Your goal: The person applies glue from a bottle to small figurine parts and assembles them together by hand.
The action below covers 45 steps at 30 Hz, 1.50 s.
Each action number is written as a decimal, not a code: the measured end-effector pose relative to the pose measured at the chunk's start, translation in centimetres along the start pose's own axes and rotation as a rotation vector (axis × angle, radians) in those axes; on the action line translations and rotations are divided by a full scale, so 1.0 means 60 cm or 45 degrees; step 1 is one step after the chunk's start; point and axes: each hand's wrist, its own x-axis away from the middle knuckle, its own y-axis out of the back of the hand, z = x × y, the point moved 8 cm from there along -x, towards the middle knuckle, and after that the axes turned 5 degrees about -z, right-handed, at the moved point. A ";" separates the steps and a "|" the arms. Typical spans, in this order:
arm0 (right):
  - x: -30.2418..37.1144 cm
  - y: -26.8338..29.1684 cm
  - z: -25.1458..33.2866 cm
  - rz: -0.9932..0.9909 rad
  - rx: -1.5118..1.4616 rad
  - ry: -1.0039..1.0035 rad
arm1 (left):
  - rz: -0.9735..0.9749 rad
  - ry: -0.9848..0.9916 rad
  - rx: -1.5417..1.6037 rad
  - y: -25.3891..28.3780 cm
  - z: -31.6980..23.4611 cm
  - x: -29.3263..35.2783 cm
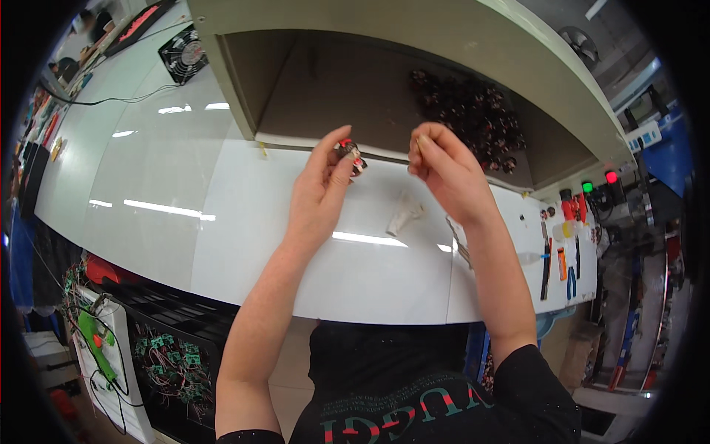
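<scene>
Between the thumb and fingers of my left hand (319, 177) is a small figurine (353, 158) in dark, red and pale colours, held above the white tabletop near the front lip of a big beige box. To its right, my right hand (444, 164) is raised with thumb and forefinger pinched together. Whatever sits in that pinch, if anything, is too small to make out. On the table between the two hands lies a crumpled whitish piece (404, 213), perhaps paper or cloth.
Inside the beige box (244, 89) many small dark figurines (473, 118) lie heaped at the right. A black fan (183, 55) stands to its left. Blue pliers (572, 282) and other tools lie at the table's right end. A black crate (177, 355) of wired green boards sits at lower left.
</scene>
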 end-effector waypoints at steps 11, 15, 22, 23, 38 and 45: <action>0.271 0.108 -0.043 0.250 -0.896 -0.172 | 0.148 0.032 0.037 -0.145 -0.007 0.148; 0.306 0.137 -0.048 0.255 -0.934 -0.160 | 0.269 0.089 0.142 -0.212 -0.012 0.214; 0.316 0.220 -0.020 -0.022 -0.105 -0.116 | 0.132 0.207 0.206 -0.281 -0.024 0.286; 0.305 0.233 -0.003 -0.008 0.147 -0.001 | 0.128 0.189 0.194 -0.297 -0.028 0.293; 0.526 0.499 0.254 0.268 0.452 0.582 | 0.019 0.280 0.275 -0.649 -0.088 0.379; 0.627 1.049 0.271 -0.548 0.815 0.114 | 0.219 0.351 0.238 -0.845 -0.024 0.376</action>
